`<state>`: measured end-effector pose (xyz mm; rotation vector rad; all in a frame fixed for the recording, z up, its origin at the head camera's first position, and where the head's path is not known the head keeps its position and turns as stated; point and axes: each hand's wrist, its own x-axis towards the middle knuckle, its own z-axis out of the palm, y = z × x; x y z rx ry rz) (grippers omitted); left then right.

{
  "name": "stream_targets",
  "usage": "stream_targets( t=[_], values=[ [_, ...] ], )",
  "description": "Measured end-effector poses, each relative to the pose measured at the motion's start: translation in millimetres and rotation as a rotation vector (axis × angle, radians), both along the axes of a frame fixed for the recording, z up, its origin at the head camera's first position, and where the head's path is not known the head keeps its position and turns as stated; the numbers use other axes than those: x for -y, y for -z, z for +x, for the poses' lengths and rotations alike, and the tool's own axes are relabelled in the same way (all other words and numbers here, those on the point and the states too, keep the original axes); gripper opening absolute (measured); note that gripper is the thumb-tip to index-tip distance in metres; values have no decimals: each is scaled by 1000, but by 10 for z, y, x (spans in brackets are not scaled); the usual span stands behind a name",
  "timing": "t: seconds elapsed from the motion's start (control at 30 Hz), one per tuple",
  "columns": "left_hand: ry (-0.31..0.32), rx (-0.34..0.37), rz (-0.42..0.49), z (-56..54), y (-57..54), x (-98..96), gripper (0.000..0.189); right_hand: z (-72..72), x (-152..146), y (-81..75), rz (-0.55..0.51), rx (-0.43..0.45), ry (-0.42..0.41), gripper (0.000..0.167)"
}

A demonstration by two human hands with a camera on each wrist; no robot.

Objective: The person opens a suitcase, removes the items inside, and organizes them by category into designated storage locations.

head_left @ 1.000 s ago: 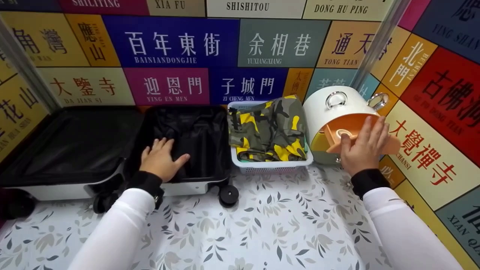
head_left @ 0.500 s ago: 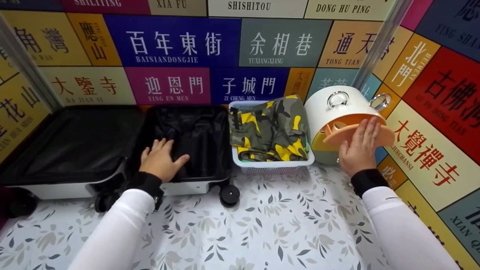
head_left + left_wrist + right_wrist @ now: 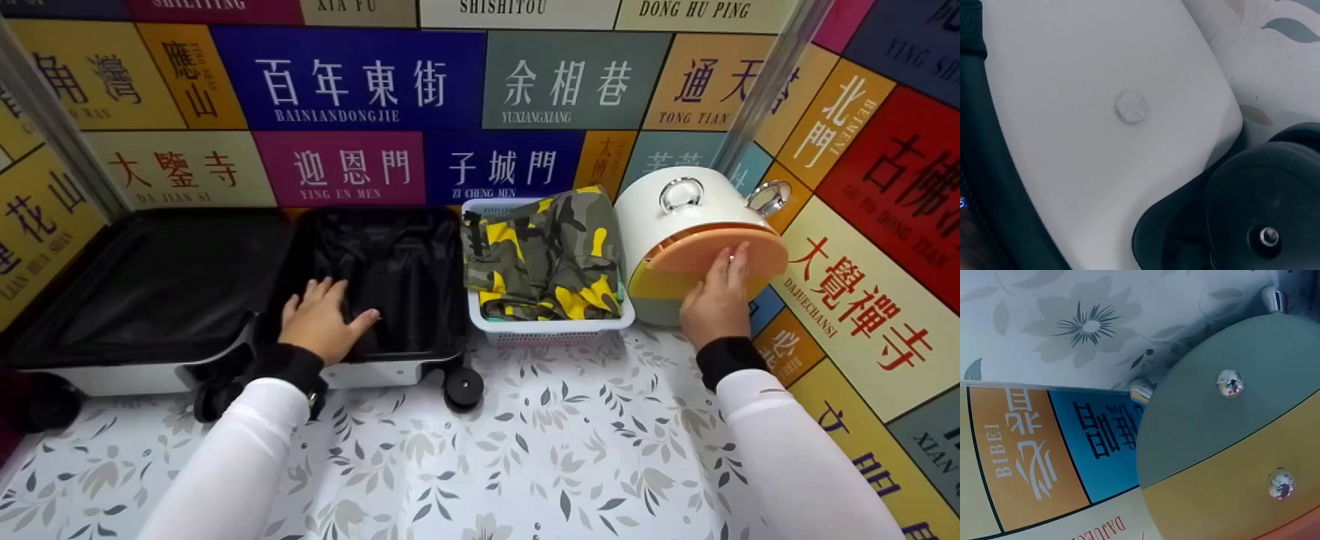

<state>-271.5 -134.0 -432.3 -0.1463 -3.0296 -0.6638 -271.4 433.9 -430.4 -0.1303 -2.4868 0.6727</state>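
Note:
My left hand point(image 3: 324, 319) lies with fingers spread over the near edge of the black-lined open suitcase point(image 3: 405, 300), holding nothing. In the left wrist view the suitcase's white shell point(image 3: 1089, 157) and a black wheel point(image 3: 1269, 202) fill the picture. At the right, my right hand point(image 3: 716, 304) presses its extended fingers against the orange front point(image 3: 675, 251) of the top drawer in a white rounded storage box point(image 3: 637, 202). That drawer stands out slightly at its upper edge. Below it, the right wrist view shows a yellow drawer front point(image 3: 1213, 495) and a grey-green one point(image 3: 1185, 427) with crystal knobs.
A pale plastic basket point(image 3: 555, 328) with folded camouflage clothing point(image 3: 540, 262) stands between suitcase and storage box. The suitcase's other half point(image 3: 150, 285) lies at the left. Patterned wall panels point(image 3: 360, 82) close off the back and sides, above a leaf-print cloth point(image 3: 510, 465).
The orange drawer has swung up and inward under my right hand, hiding the ring-shaped item inside it. My left hand has stayed in place.

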Motion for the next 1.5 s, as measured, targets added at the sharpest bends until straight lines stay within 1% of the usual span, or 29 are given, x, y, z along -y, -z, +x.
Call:
stream_targets(
  t=[0.1,0.23,0.37,0.47,0.7,0.87,0.97,1.03,1.1,1.17,1.27,1.4,1.5],
  values=[
    [-4,1,4,9,-6,0,88,-22,14,-60,-21,-16,49,61],
    [-1,-1,-2,7,-2,-3,88,-62,27,-160,-47,-67,110,50],
    [2,-2,-12,10,3,-8,88,-114,20,-235,-73,-134,144,39],
    [2,0,-16,10,12,-11,88,-154,9,-268,-85,-160,158,33],
    [-3,2,-17,10,17,-15,88,-212,15,-317,-120,-132,182,30],
    [2,8,-18,13,18,-10,90,-209,4,-254,-117,-155,157,33],
    [2,5,-29,13,22,1,89,-180,-14,-172,-175,-139,169,43],
    [1,4,-34,13,23,8,89,-160,-28,-116,-253,-96,200,50],
    [0,6,-37,10,26,14,89,-143,-44,-67,-339,-33,236,54],
    [-2,8,-36,12,27,18,89,-138,-60,-26,-394,23,261,54],
    [-4,8,-34,18,29,18,89,-143,-74,11,-392,69,263,51],
    [-6,4,-30,27,36,16,89,-160,-63,36,-340,48,250,38],
    [-11,8,-28,27,49,24,89,-177,-44,48,-322,30,244,32]
  ],
)
